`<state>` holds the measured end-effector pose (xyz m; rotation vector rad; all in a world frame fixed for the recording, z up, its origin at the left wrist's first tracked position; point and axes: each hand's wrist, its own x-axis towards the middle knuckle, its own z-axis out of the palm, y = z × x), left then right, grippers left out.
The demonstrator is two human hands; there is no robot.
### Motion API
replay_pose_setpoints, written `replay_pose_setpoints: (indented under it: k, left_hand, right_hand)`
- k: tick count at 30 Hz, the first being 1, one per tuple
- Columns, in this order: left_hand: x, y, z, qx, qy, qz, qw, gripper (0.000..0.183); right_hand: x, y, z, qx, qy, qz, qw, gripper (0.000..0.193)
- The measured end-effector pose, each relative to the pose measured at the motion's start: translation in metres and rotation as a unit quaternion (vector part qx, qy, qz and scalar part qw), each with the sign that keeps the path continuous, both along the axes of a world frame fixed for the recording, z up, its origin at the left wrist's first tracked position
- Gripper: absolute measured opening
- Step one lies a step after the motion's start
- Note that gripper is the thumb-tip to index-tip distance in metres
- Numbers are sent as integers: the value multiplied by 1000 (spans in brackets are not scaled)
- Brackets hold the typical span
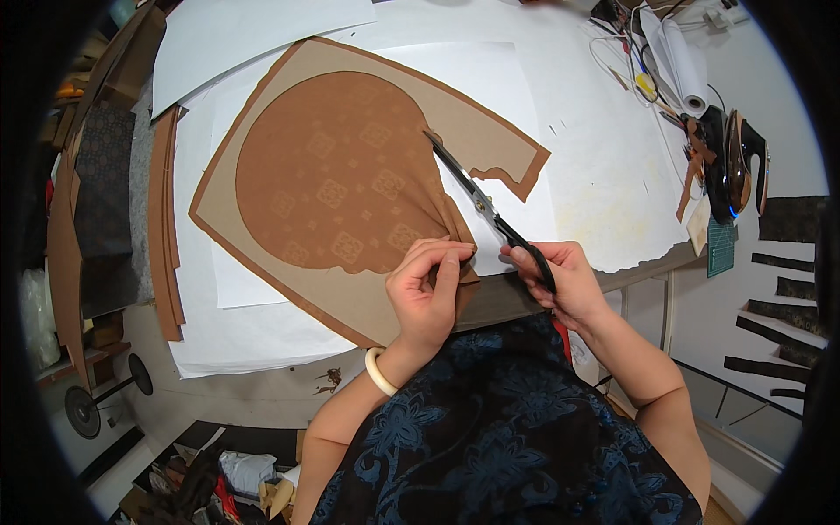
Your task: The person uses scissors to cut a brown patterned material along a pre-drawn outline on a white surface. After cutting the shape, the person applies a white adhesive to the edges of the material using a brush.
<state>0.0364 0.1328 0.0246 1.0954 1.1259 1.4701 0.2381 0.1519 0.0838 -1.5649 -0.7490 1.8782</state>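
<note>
Brown patterned fabric [328,166] lies on the table, showing through a large round opening in a beige panel [472,118] whose outer edges are bordered in brown. My left hand [424,284] pinches a gathered edge of the brown fabric at the near right, and folds run from the fingers into the cloth. In my right hand [560,280] is a pair of black-handled scissors [479,199], my fingers through the handles. The blades point to the far left, their tips at the fabric's right edge, and look nearly closed. Beside them, the beige panel has a ragged cut edge.
White paper sheets [516,79] lie under the work on the table. A clothes iron [744,162] stands at the right, near a paper roll [687,79] and cables. Brown strips [164,227] lie along the left edge. Dark fabric strips [779,311] hang at the far right.
</note>
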Motion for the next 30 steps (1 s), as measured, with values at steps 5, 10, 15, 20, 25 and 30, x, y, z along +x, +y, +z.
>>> replay_pose_setpoints:
  k: [5, 10, 15, 20, 25, 30]
  left_hand:
    - [0, 0, 3, -10, -2, -3, 1000, 14]
    - [-1, 0, 0, 1, 3, -2, 1000, 13]
    - [-2, 1, 0, 8, 9, -5, 1000, 13]
    - [-2, 0, 1, 0, 6, -7, 1000, 12]
    - [-3, 0, 0, 5, 7, -8, 1000, 12]
    - [-3, 0, 3, -3, 0, -9, 1000, 12]
  right_hand:
    - [-10, 2, 2, -13, 28, -20, 999, 30]
    - [-23, 4, 3, -21, 78, -60, 995, 24]
    - [-27, -2, -4, -7, 68, -48, 996, 35]
    - [-34, -2, -1, -16, 93, -84, 992, 26]
    - [-35, 1, -6, -8, 66, -52, 996, 34]
    - [-41, 8, -4, -5, 76, -61, 995, 36]
